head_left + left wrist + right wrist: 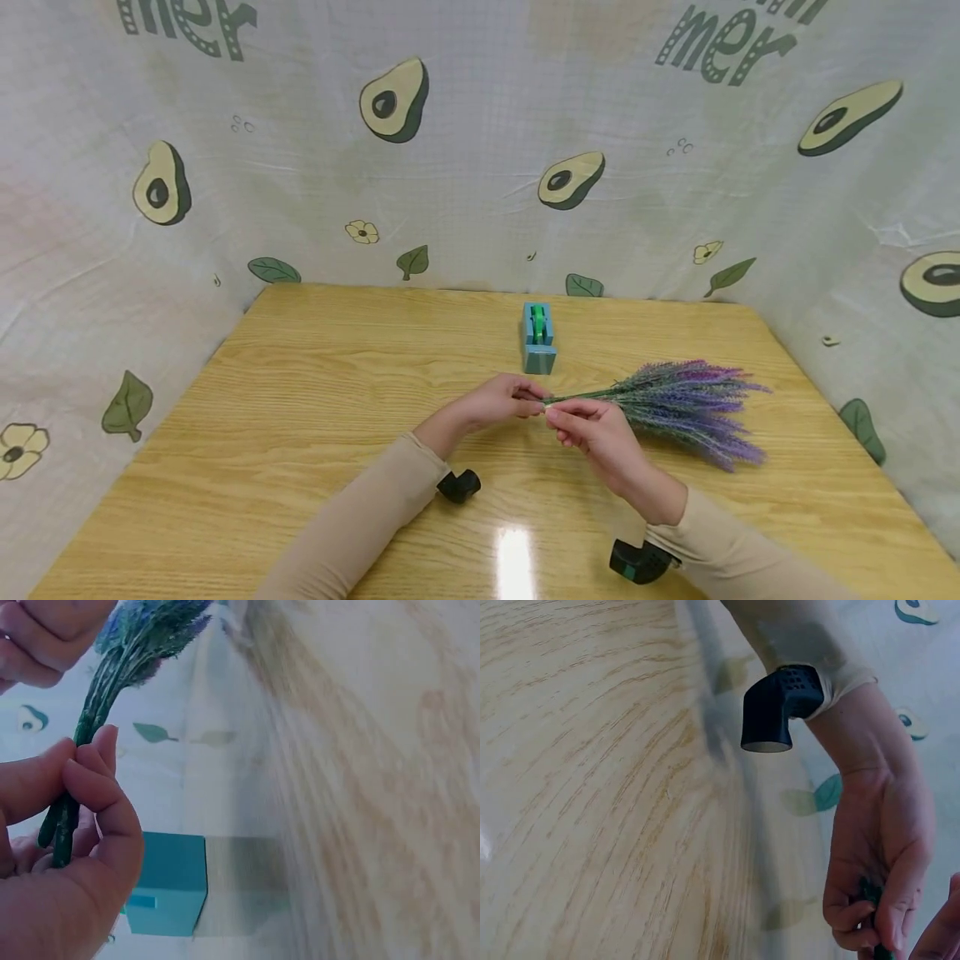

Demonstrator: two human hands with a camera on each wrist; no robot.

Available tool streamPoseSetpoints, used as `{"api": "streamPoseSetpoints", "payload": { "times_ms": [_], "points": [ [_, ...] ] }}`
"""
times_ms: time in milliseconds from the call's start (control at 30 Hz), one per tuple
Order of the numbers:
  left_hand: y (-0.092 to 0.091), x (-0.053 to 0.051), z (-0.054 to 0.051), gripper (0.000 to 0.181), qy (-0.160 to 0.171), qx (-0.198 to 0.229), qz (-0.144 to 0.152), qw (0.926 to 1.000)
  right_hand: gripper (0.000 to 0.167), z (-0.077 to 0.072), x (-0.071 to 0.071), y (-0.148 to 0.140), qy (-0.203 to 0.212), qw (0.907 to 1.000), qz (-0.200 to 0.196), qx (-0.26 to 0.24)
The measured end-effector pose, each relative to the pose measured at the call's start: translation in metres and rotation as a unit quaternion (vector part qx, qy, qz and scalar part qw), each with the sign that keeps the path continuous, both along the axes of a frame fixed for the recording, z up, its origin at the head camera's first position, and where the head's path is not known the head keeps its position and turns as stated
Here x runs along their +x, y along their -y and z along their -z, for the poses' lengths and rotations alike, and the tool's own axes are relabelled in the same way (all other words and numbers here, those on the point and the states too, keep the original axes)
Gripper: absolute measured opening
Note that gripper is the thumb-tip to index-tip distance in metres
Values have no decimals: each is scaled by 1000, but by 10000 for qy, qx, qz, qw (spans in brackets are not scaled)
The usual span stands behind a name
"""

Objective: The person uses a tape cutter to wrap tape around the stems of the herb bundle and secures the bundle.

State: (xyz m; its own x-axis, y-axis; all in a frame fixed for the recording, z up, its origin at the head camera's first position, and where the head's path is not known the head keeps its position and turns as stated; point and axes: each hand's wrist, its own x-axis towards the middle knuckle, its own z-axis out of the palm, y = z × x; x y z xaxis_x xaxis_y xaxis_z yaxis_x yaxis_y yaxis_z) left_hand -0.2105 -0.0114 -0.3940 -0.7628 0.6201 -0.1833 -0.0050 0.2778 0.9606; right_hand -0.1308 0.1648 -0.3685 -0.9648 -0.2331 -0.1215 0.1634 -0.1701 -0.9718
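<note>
A bunch of artificial lavender (686, 408) with purple heads extends to the right of my hands, stems pointing left. My left hand (506, 398) pinches the dark green stem ends (64, 829) between thumb and fingers. Close beside it, my right hand (596, 429) has curled fingers, thumb and index tips together just below the stems. A small pale piece shows at those tips; its kind is too small to make out. In the left wrist view the right hand's curled fingers (49, 641) are at the upper left, its pinching tips out of sight.
Behind the hands, a blue tape dispenser (538, 337) with a green roll stands on the wooden table (337, 367). A pale cloth (480, 233) printed with avocados and leaves hangs around the table's back and sides. Each wrist carries a black camera (459, 485).
</note>
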Motion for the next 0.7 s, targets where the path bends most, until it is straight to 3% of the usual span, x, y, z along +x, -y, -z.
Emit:
{"api": "streamPoseSetpoints", "payload": {
  "times_ms": [133, 267, 367, 500, 700],
  "points": [
    [-6, -1, 10, 23, 136, 22, -245, 9996, 11, 2, 1, 1, 96, 9999, 58, -26],
    [-7, -3, 19, 25, 624, 217, -523, 9964, 9, 4, 1, 2, 193, 9998, 68, 63],
    [-1, -5, 20, 26, 860, 114, -557, 9947, 8, 4, 1, 3, 193, 9997, 33, 135],
    [12, -6, 18, 25, 855, -225, -498, 9948, 10, 4, 1, 4, 171, 9997, 30, 189],
    [22, -7, 17, 23, 776, -81, -540, 9955, 9, 7, 1, 4, 172, 9995, 5, 274]
  ]
}}
